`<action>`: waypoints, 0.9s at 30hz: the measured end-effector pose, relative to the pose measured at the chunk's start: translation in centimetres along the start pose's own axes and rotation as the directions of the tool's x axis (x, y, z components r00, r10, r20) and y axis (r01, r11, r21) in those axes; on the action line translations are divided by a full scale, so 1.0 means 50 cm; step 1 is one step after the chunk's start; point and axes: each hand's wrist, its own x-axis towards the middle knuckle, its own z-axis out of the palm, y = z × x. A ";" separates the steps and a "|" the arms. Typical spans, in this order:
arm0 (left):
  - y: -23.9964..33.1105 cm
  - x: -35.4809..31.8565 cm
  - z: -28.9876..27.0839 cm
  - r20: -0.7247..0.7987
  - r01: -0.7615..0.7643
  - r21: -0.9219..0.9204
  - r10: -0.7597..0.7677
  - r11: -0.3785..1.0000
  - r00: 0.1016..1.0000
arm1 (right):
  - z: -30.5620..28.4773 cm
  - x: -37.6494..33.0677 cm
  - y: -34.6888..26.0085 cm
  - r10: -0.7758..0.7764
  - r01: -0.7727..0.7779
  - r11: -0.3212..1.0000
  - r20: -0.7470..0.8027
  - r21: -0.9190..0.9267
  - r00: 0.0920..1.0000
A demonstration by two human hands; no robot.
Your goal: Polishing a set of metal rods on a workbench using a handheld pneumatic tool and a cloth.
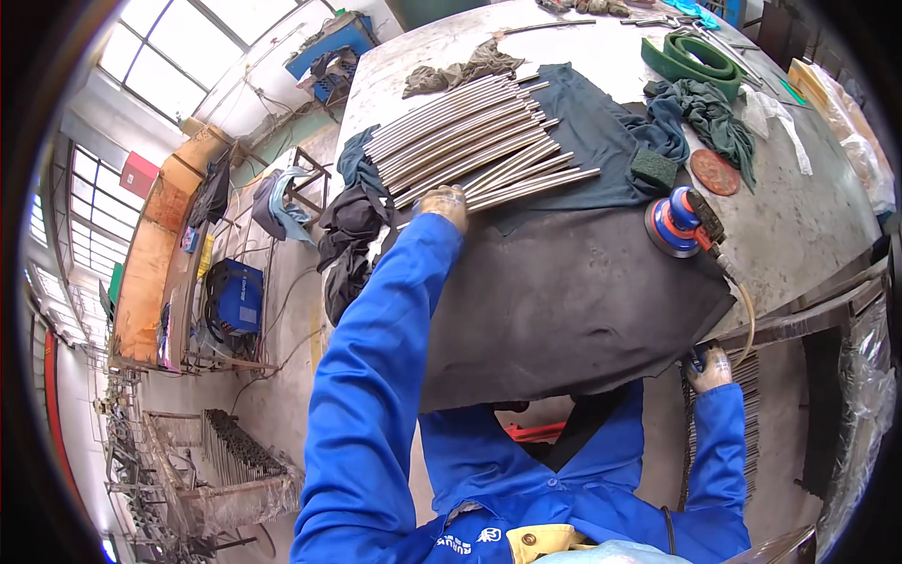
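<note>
My left hand (445, 203), in a light work glove, is closed round the near end of a metal rod, one of several shiny rods (460, 132) in a row on a dark teal cloth (583, 117). The nearest few rods lie askew from the row. A dark grey cloth (564, 291) covers the near part of the table in front of me. At the table's near right edge, my gloved right hand (711, 368) is closed on something dark, mostly hidden. A blue and orange round sander (675, 226) with a hose rests on the grey cloth's right side.
Right of the rods lie a green scouring pad (653, 168), a reddish-brown disc (715, 172), a crumpled green cloth (714, 122) and a coiled green belt (692, 66). Dark rags (352, 235) hang at the table's left edge. A blue machine (234, 297) stands beyond, left.
</note>
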 end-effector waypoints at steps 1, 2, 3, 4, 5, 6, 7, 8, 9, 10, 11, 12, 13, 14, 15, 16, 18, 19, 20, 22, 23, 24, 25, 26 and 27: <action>-0.008 -0.006 -0.005 0.000 -0.015 -0.034 0.015 0.999 1.000 | 0.000 0.004 0.006 0.008 -0.008 1.000 -0.011 0.023 1.000; -0.019 -0.016 -0.009 0.003 -0.038 -0.066 0.038 0.997 0.999 | 0.004 0.001 0.008 0.024 -0.023 0.999 -0.020 0.049 1.000; -0.030 -0.027 -0.011 0.006 -0.059 -0.097 0.060 0.994 0.998 | 0.010 -0.001 0.010 0.039 -0.037 0.996 -0.027 0.075 0.999; -0.034 -0.039 -0.011 0.010 -0.080 -0.128 0.082 0.989 0.997 | 0.016 -0.003 0.011 0.054 -0.050 0.993 -0.033 0.102 0.998; -0.029 -0.058 -0.021 0.012 -0.088 -0.125 0.090 0.988 0.996 | 0.024 -0.005 0.019 0.063 -0.059 0.993 -0.033 0.104 0.997; -0.025 -0.080 -0.028 0.021 -0.077 -0.153 0.081 0.985 0.996 | 0.035 -0.007 0.033 0.028 -0.020 0.995 -0.081 0.097 0.996; -0.025 -0.112 -0.047 0.031 -0.054 -0.179 0.061 0.982 0.998 | 0.044 0.002 0.045 -0.018 0.030 0.996 -0.129 0.089 0.991; -0.022 -0.142 -0.057 0.046 -0.038 -0.208 0.049 0.977 0.998 | 0.049 0.003 0.055 -0.057 0.071 0.995 -0.172 0.077 0.983; -0.021 -0.168 -0.052 0.064 -0.021 -0.238 0.037 0.971 0.997 | 0.054 0.001 0.065 -0.096 0.111 0.992 -0.211 0.061 0.973; -0.032 -0.197 -0.020 -0.020 -0.106 -0.249 0.104 0.963 0.994 | 0.054 -0.001 0.062 -0.097 0.111 0.992 -0.196 0.062 0.976; -0.040 -0.225 0.012 -0.103 -0.190 -0.255 0.168 0.948 0.980 | 0.054 -0.002 0.058 -0.088 0.102 0.993 -0.205 0.061 0.975; -0.028 -0.250 0.010 -0.086 -0.185 -0.267 0.168 0.946 0.982 | 0.050 0.000 0.057 -0.079 0.093 0.994 -0.212 0.055 0.974; -0.013 -0.273 0.005 -0.004 -0.228 -0.250 0.234 0.941 0.972 | 0.045 0.001 0.054 -0.071 0.083 0.995 -0.218 0.047 0.973; 0.000 -0.296 0.006 0.078 -0.273 -0.238 0.299 0.932 0.951 | 0.039 -0.001 0.052 -0.063 0.073 0.997 -0.223 0.038 0.973; 0.003 -0.322 0.017 0.090 -0.265 -0.251 0.295 0.931 0.951 | 0.033 -0.001 0.046 -0.069 0.077 0.997 -0.206 0.031 0.976; 0.006 -0.353 0.029 0.004 -0.298 -0.239 0.307 0.924 0.952 | 0.023 -0.002 0.039 -0.053 0.055 0.998 -0.153 0.009 0.987; 0.009 -0.409 0.052 -0.172 -0.358 -0.204 0.327 0.911 0.929 | -0.001 -0.003 0.014 -0.014 0.012 0.999 -0.053 -0.040 0.998; 0.011 -0.424 0.060 -0.260 -0.387 -0.181 0.335 0.904 0.905 | -0.016 -0.003 0.001 0.009 -0.009 0.998 -0.007 -0.066 1.000; 0.010 -0.432 0.065 -0.259 -0.380 -0.189 0.327 0.905 0.909 | -0.046 0.004 -0.031 0.002 -0.002 0.997 -0.002 -0.073 1.000; 0.007 -0.436 0.080 -0.205 -0.348 -0.239 0.303 0.907 0.931 | -0.132 0.017 -0.138 -0.005 0.022 0.997 0.228 -0.073 0.974; 0.004 -0.436 0.088 -0.178 -0.330 -0.259 0.291 0.908 0.940 | -0.169 0.024 -0.193 -0.008 0.033 0.997 0.338 -0.069 0.941; 0.005 -0.438 0.096 -0.152 -0.313 -0.283 0.280 0.907 0.948 | -0.193 0.029 -0.232 -0.009 0.044 0.997 0.443 -0.068 0.896; 0.008 -0.430 0.107 -0.153 -0.309 -0.288 0.275 0.906 0.949 | -0.207 0.032 -0.256 -0.128 0.149 0.988 0.377 -0.027 0.917; 0.009 -0.412 0.120 -0.210 -0.321 -0.274 0.269 0.906 0.940 | -0.216 0.038 -0.278 -0.247 0.257 0.966 0.305 0.008 0.920; 0.011 -0.387 0.135 -0.268 -0.333 -0.258 0.264 0.907 0.926 | -0.220 0.056 -0.304 -0.251 0.262 0.965 0.305 0.004 0.919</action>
